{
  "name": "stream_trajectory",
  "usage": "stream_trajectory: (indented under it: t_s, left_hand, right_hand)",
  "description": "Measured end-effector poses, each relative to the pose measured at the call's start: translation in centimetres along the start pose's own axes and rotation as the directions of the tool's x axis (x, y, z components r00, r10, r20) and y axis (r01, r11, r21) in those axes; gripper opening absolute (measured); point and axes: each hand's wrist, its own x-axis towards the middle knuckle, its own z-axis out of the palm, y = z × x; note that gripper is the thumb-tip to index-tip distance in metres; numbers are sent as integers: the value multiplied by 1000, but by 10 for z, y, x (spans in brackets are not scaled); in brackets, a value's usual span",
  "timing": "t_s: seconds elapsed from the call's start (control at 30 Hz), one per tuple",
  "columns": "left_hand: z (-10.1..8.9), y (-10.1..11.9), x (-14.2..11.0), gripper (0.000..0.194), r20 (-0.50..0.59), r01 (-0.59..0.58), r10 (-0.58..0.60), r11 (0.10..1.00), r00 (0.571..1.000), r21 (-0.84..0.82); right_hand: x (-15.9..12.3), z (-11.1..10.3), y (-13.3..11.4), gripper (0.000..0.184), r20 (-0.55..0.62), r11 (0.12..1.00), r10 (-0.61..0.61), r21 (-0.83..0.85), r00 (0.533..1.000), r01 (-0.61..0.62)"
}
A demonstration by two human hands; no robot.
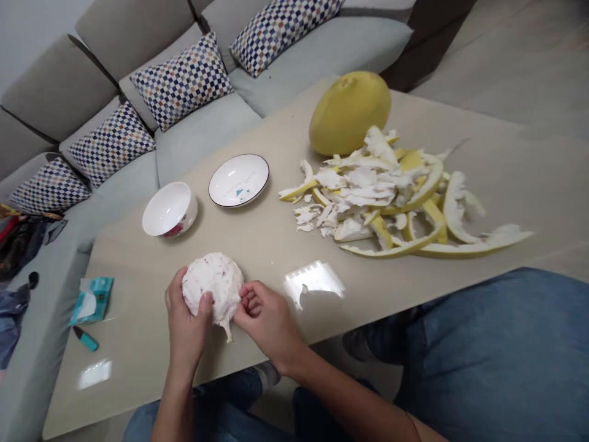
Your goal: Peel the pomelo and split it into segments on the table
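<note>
A peeled pomelo (213, 275), still coated in white pith with a few pinkish-brown flecks, is held just over the near part of the table. My left hand (186, 322) wraps round its left side, the thumb across the front. At its right edge, the curled fingers of my right hand (267, 316) pinch the pith; the tips are partly hidden. A torn flap of pith (227, 330) hangs from the bottom of the fruit. Beyond it are a white bowl (168, 212) with a floral side and a white plate (239, 180) with a dark rim.
A heap of yellow-and-white pomelo peel (368, 190) covers the table's right part, with a whole yellow pomelo (350, 113) behind it. At left lie a teal tissue pack (96, 298) and a teal marker (86, 338). A grey sofa (202, 144) borders the far side.
</note>
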Motion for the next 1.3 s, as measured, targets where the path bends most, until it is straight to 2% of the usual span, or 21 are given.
stream_trajectory:
  t_s: [0.1, 0.2, 0.3, 0.37, 0.4, 0.47, 0.53, 0.63, 0.73, 0.8, 0.97, 1.13, 1.2, 1.3]
  left_hand:
    - [1, 0, 2, 61, -15, 27, -28, 999, 1000, -25]
    - [2, -3, 6, 60, -32, 65, -68, 995, 997, -69]
    - [3, -6, 8, 58, -36, 103, -108, 988, 994, -117]
    - [3, -7, 8, 57, -37, 115, -120, 985, 992, -126]
    - [3, -7, 7, 57, -38, 116, -122, 985, 992, -125]
    - [4, -6, 6, 58, -46, 113, -119, 986, 992, -119]
    - [4, -5, 6, 58, -51, 113, -119, 987, 992, -116]
    - [5, -2, 6, 58, -56, 125, -132, 985, 990, -121]
    - [6, 0, 8, 59, -58, 133, -141, 984, 988, -122]
    - [6, 2, 9, 59, -67, 140, -148, 984, 987, -111]
    - [8, 3, 11, 58, -70, 142, -149, 986, 986, -88]
    - [9, 3, 14, 54, -76, 125, -130, 990, 989, -70]
    - [8, 1, 16, 53, -77, 135, -140, 988, 987, -75]
    - [7, -3, 19, 52, -74, 170, -179, 978, 981, -118]
  right_hand:
    - [0, 1, 5, 16, 0, 1000, -21, -19, 1000, 21]
    - [-7, -1, 9, 13, 60, 999, -34, -3, 998, 34]
    - [-14, -2, 9, 10, 99, 996, 15, 86, 995, -23]
    - [-16, -2, 7, 22, 100, 992, 17, 121, 995, -29]
    - [-16, -1, 7, 29, 100, 993, -20, 116, 995, 9]
    - [-15, 0, 7, 29, 94, 986, -158, 60, 983, 153]
    - [-12, 1, 9, 22, 89, 941, -327, -61, 941, 332]
    - [-8, 1, 13, 22, 149, 775, -523, -326, 839, 541]
    - [-3, -2, 15, 21, 262, 577, -614, -494, 745, 650]
    - [2, -2, 15, 20, 301, 498, -653, -520, 695, 694]
    - [16, 1, 15, 18, 330, 409, -724, -501, 606, 762]
    - [24, 5, 23, 20, 333, 397, -763, -434, 554, 808]
    - [24, 5, 27, 23, 309, 406, -774, -428, 553, 807]
    - [22, 2, 25, 25, 264, 482, -735, -443, 624, 756]
